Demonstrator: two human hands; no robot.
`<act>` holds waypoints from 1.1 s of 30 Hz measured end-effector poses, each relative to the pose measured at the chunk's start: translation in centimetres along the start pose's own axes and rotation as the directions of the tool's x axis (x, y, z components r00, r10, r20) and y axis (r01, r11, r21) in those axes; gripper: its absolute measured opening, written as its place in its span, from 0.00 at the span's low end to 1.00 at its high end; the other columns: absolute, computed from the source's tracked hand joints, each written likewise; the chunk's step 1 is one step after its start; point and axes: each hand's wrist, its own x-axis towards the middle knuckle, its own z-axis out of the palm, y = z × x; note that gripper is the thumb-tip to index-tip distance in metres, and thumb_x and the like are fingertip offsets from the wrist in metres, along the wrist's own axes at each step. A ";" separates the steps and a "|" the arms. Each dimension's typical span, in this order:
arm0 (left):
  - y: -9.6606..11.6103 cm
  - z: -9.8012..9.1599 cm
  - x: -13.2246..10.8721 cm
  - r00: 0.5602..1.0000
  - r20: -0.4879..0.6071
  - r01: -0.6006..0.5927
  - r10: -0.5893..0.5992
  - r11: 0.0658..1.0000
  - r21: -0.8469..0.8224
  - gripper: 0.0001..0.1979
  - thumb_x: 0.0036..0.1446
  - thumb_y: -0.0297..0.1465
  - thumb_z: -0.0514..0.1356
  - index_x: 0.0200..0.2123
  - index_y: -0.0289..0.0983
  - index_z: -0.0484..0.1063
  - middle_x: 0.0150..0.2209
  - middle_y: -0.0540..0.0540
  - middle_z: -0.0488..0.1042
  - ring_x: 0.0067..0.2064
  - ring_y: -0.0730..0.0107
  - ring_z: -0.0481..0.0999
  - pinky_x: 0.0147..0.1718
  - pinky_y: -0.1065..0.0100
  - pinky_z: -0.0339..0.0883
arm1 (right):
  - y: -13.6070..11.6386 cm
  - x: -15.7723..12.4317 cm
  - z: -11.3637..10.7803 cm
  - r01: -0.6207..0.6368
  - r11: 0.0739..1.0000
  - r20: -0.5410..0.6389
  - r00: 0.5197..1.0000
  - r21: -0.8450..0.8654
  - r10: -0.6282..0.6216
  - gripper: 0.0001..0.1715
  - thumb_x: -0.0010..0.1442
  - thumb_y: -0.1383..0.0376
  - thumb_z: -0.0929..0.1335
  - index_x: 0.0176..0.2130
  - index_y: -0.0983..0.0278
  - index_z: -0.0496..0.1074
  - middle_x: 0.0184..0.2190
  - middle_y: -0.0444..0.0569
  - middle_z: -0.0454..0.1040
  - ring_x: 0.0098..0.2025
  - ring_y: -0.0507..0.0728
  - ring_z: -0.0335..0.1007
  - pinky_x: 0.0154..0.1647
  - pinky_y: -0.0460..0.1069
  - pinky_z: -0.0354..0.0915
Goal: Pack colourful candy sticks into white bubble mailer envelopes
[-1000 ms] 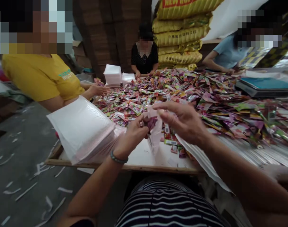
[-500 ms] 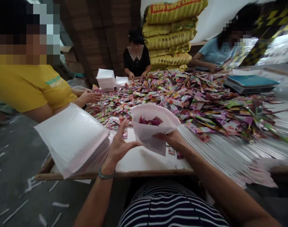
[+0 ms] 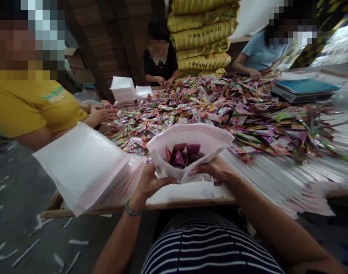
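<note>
A white padded mailer bag [image 3: 159, 146] is held over the table's near edge, its mouth gaping toward me. Several small purple and red packets [image 3: 181, 156] show inside it. My left hand [image 3: 151, 182] grips the bag's left side, thumb along the front. On the right side, my right hand [image 3: 215, 168] is closed round the bag, its fingers partly hidden beneath. Just beyond the bag spreads a large heap of colourful small packets [image 3: 202, 102].
Left is a stack of white mailers [image 3: 79, 163]; more overlapping mailers [image 3: 270, 182] lie right. A scale [image 3: 306, 91] with a blue top stands back right. Co-workers sit around: a yellow shirt [image 3: 56, 102], a black top [image 3: 159, 62], a light blue shirt [image 3: 258, 53]. Yellow sacks [image 3: 204, 34] are piled behind.
My left hand, earlier spread apart from the bag, has closed on its left side. The bag's mouth has widened and tilted toward me, showing more of the packets inside.
</note>
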 end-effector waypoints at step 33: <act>0.1 3.7 1.7 0.930 -0.218 0.162 -0.297 0.862 -0.481 0.23 0.41 0.46 0.70 0.34 0.34 0.75 0.30 0.47 0.78 0.32 0.67 0.76 0.33 0.68 0.69 | 1.7 -0.8 1.2 -0.108 0.987 -0.423 0.905 -0.116 0.050 0.25 0.54 0.46 0.68 0.33 0.65 0.75 0.30 0.48 0.76 0.34 0.57 0.70 0.35 0.50 0.67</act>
